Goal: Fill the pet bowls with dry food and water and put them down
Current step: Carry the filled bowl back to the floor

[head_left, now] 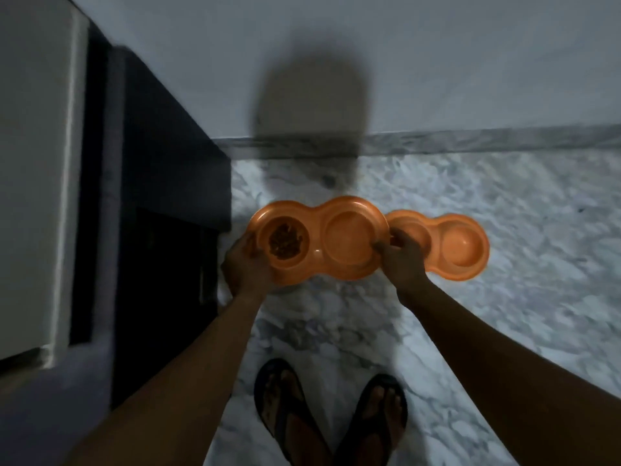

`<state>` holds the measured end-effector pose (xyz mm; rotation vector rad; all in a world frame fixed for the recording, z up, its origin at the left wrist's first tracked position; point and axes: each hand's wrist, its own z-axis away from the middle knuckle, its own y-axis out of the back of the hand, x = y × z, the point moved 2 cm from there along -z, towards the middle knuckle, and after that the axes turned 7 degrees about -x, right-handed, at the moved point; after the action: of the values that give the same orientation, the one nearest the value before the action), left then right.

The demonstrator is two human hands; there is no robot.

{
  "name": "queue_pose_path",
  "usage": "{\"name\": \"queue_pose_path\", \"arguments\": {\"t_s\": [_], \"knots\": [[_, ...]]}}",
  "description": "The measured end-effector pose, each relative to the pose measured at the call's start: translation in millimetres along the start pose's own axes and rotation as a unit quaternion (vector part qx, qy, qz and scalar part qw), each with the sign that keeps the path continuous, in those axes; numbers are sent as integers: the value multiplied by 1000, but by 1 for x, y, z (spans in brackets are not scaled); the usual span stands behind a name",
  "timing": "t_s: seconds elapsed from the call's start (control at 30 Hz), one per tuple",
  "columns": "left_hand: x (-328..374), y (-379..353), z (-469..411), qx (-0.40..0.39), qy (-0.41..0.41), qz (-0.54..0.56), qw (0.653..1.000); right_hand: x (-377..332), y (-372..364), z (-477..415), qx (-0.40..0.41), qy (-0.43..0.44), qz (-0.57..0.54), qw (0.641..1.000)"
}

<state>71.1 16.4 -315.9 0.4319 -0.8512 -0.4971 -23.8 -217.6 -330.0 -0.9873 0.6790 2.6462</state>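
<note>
I hold an orange double pet bowl (pixel 319 260) level above the floor. My left hand (pixel 243 267) grips its left end and my right hand (pixel 401 258) grips its right end. Its left cup holds brown dry food (pixel 285 242); whether the right cup (pixel 349 238) holds water I cannot tell. A second orange double bowl (pixel 460 247) lies on the marble floor just to the right, partly hidden by my right hand; what its cups hold I cannot tell.
A dark cabinet (pixel 161 203) with a pale counter edge (pixel 37 183) stands on the left. A white wall (pixel 437 62) with a grey skirting runs across the back. My feet in dark flip-flops (pixel 331 418) stand on the marble floor (pixel 504 331).
</note>
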Motion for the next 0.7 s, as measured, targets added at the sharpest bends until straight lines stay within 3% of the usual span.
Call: {"name": "queue_pose_path", "arguments": {"t_s": [0.17, 0.43, 0.57, 0.7], "knots": [[-55, -49, -72, 21, 2, -13, 1000, 53, -45, -72, -21, -5, 29, 999], [-70, -69, -105, 23, 8, -19, 1000, 74, -71, -103, -5, 9, 55, 998], [-55, -82, -91, 44, -81, -98, 991, 69, -64, -92, 17, -8, 71, 997], [-29, -129, -49, -29, -173, -105, 979, 64, -26, -83, 94, 27, 76, 992]]}}
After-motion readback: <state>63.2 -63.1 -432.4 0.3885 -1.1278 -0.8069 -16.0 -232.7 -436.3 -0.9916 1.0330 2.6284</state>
